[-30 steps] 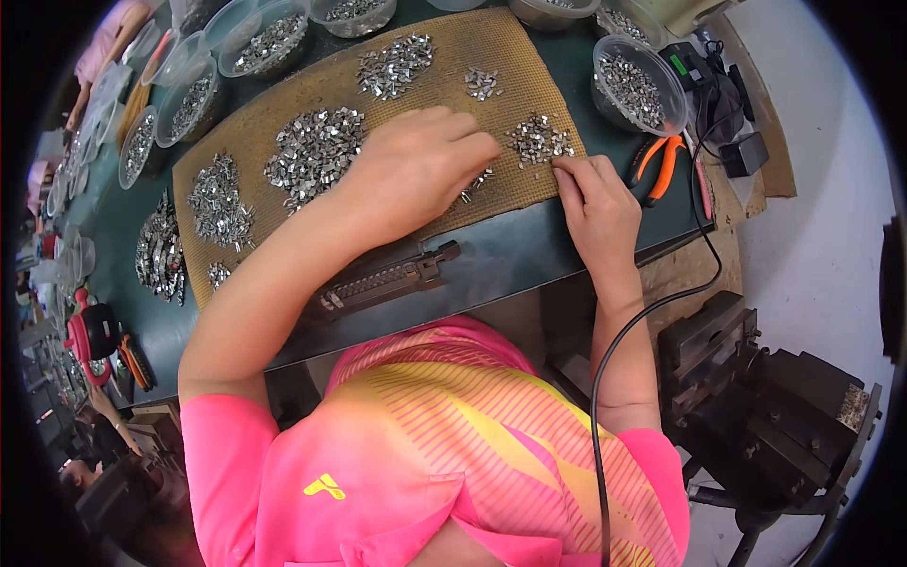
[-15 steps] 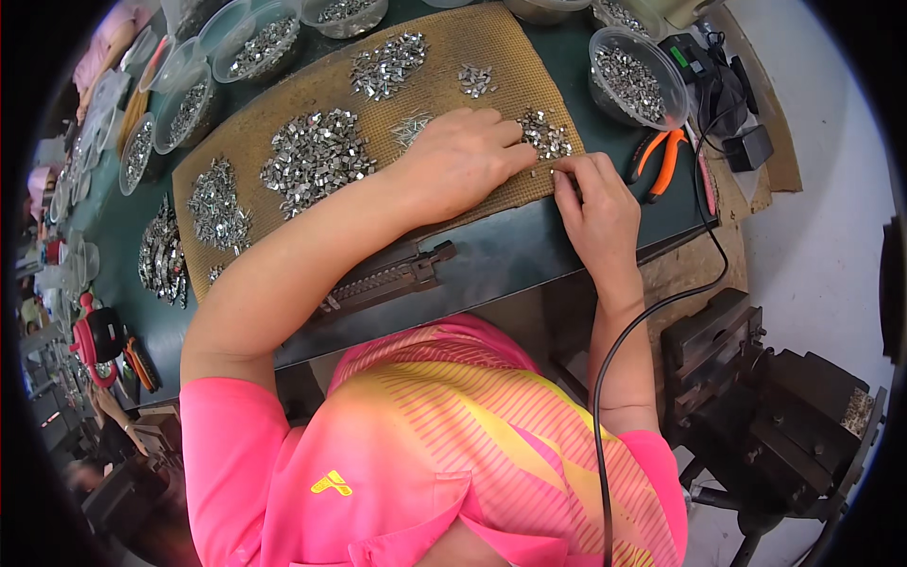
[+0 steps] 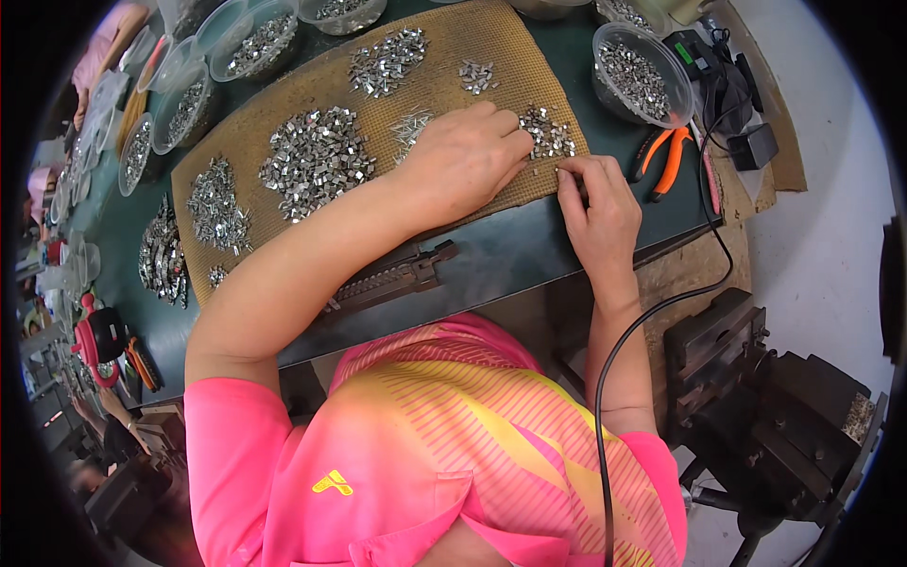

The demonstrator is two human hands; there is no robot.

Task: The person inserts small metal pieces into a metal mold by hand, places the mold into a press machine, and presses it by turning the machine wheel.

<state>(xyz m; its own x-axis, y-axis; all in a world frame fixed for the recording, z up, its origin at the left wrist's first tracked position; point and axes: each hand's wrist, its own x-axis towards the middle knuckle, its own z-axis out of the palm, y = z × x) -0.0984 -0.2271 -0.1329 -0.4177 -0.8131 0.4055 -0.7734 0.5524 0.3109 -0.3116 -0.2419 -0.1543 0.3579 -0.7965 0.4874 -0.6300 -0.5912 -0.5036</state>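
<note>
My left hand [image 3: 470, 156] rests low over a tan textured mat [image 3: 515, 57], its fingers curled and drawn together; what they hold, if anything, is hidden beneath them. Just right of its fingertips lies a pile of small shiny metal pieces [image 3: 548, 134]. At the mat's near right corner my right hand [image 3: 602, 203] is closed, thumb against the forefinger, over something too small to name. Thin metal pins [image 3: 411, 128] lie beyond my left wrist. Left of that forearm spreads a large heap of blocky metal pieces [image 3: 316, 161].
Along the far side stand clear tubs of metal parts, one tub [image 3: 642, 80] at the right. Orange-handled pliers [image 3: 673, 163] lie beside my right hand. A dark metal slide fixture [image 3: 397, 274] sits at the near table edge. A black cable [image 3: 652, 312] runs past my right forearm.
The fingers of my left hand have bent in slightly, away from the right hand. My right hand stays almost in place at the mat's corner.
</note>
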